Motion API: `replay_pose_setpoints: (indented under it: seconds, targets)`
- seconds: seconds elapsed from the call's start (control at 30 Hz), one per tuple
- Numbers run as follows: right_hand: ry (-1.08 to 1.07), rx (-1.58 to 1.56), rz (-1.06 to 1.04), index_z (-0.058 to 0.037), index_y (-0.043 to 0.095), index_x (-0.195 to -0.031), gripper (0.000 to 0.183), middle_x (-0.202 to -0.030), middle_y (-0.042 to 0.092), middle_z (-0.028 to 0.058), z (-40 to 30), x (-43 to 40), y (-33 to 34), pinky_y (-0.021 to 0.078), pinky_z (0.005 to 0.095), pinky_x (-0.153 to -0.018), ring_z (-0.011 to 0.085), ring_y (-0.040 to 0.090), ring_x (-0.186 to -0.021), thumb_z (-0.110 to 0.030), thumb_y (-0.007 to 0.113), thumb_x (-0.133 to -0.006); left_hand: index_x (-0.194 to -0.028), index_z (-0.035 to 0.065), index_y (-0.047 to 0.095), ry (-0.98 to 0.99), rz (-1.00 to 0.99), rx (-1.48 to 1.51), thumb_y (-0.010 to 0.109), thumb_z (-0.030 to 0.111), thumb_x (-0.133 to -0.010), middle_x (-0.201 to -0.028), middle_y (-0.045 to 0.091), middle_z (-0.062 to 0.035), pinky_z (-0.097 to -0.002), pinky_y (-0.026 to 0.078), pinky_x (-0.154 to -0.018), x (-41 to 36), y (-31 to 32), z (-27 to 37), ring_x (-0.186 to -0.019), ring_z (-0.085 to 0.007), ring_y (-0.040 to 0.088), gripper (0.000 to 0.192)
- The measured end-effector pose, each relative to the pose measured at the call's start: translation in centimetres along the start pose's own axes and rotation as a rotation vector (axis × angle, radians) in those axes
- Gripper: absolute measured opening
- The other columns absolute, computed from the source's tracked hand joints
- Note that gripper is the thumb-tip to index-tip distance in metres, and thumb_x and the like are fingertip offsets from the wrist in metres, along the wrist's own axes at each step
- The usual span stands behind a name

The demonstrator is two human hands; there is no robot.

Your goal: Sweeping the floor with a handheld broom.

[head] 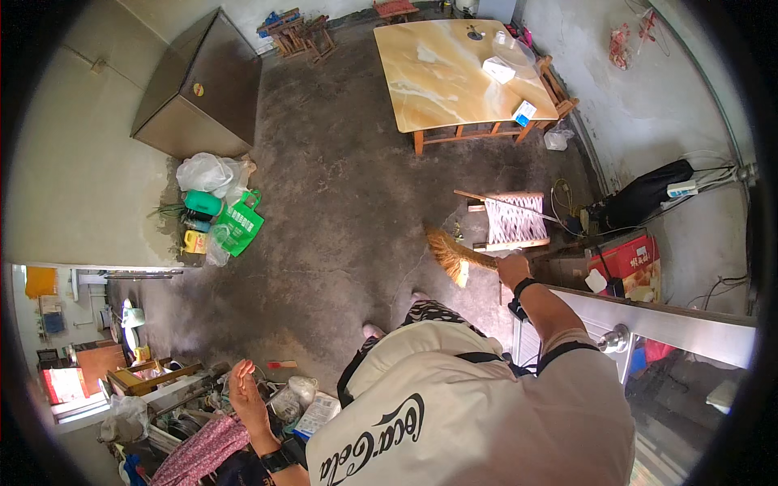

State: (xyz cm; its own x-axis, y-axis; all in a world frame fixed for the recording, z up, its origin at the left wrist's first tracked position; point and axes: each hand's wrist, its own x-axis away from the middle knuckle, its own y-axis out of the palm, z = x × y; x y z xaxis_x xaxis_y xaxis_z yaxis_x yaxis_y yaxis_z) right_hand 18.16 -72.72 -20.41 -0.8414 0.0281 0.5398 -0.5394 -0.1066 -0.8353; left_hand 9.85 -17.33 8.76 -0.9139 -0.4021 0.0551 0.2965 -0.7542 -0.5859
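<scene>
My right hand (513, 269) is closed around the handle of a straw hand broom (453, 250), whose bristles fan out to the left over the concrete floor (328, 219). Just above that hand stands a low folding stool with a woven white seat (516, 219), with a thin stick lying across its top edge. My left hand (244, 386) is raised at the lower left, its fingers extended and holding nothing. Near it lie a red brush (281, 364) on the floor and a pink patterned cloth (203, 452) over a cluttered heap.
A marble-patterned table (450, 73) stands at the top. A brown cabinet (225, 91) and a green bag (242, 228) among other bags and bottles are on the left. At the right are a red box (626, 261) and a metal door with a knob (614, 339).
</scene>
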Motion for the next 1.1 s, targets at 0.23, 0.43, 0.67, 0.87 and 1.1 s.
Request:
replay_pose_setpoints:
  seconds: [0.23, 0.43, 0.67, 0.87, 1.1]
  targets:
    - [0.097, -0.216, 0.152, -0.0138, 0.062, -0.09, 0.02, -0.077, 0.064, 0.0093, 1.6, -0.5, -0.9, 0.0491, 0.0414, -0.064, 0.0282, 0.062, -0.074, -0.028, 0.054, -0.079, -0.112, -0.0018, 0.051, -0.008, 0.009, -0.005, 0.047, 0.013, -0.091, -0.105, 0.058, -0.0115, -0.0304, 0.041, -0.088, 0.3, 0.4, -0.3, -0.098, -0.0195, 0.055, 0.026]
    - [0.059, -0.272, 0.194, -0.0149, 0.063, -0.089, 0.018, -0.075, 0.064, 0.0102, 2.8, -2.9, -3.8, 0.0483, 0.0418, -0.065, 0.0295, 0.062, -0.074, -0.028, 0.058, -0.077, -0.11, -0.0027, 0.052, 0.014, 0.027, 0.006, 0.047, 0.01, -0.09, -0.105, 0.058, -0.0117, -0.0305, 0.042, -0.088, 0.6, 0.3, -0.3, -0.097, -0.0199, 0.055, 0.024]
    - [0.115, -0.233, 0.123, -0.0102, 0.065, -0.085, 0.02, -0.084, 0.065, 0.0134, 2.9, -5.4, -4.1, 0.0494, 0.0411, -0.07, 0.0301, 0.063, -0.082, -0.025, 0.052, -0.079, -0.108, -0.0033, 0.054, -0.01, 0.072, 0.009, 0.047, 0.005, -0.088, -0.103, 0.059, -0.0114, -0.0296, 0.043, -0.087, 1.5, -0.1, 0.3, -0.097, -0.0192, 0.057, 0.022]
    - [0.028, -0.255, 0.16, -0.0071, 0.064, -0.084, 0.024, -0.077, 0.064, 0.0166, 1.4, -5.5, -3.7, 0.0494, 0.0448, -0.068, 0.0345, 0.062, -0.076, -0.028, 0.053, -0.079, -0.105, -0.0031, 0.056, -0.025, 0.189, -0.044, 0.05, 0.0, -0.084, -0.1, 0.062, -0.0128, -0.0289, 0.046, -0.082, 3.0, -1.2, -1.2, -0.094, -0.0193, 0.06, 0.022]
    - [-0.284, -0.292, 0.197, -0.0078, 0.063, -0.089, 0.025, -0.08, 0.063, 0.0169, -3.4, -5.5, -7.0, 0.0478, 0.0436, -0.07, 0.035, 0.06, -0.079, -0.028, 0.055, -0.077, -0.105, 0.0003, 0.057, -0.072, 0.304, -0.095, 0.054, 0.001, -0.081, -0.098, 0.063, -0.0127, -0.0283, 0.046, -0.08, 5.4, -2.9, -3.6, -0.09, -0.0201, 0.06, 0.024]
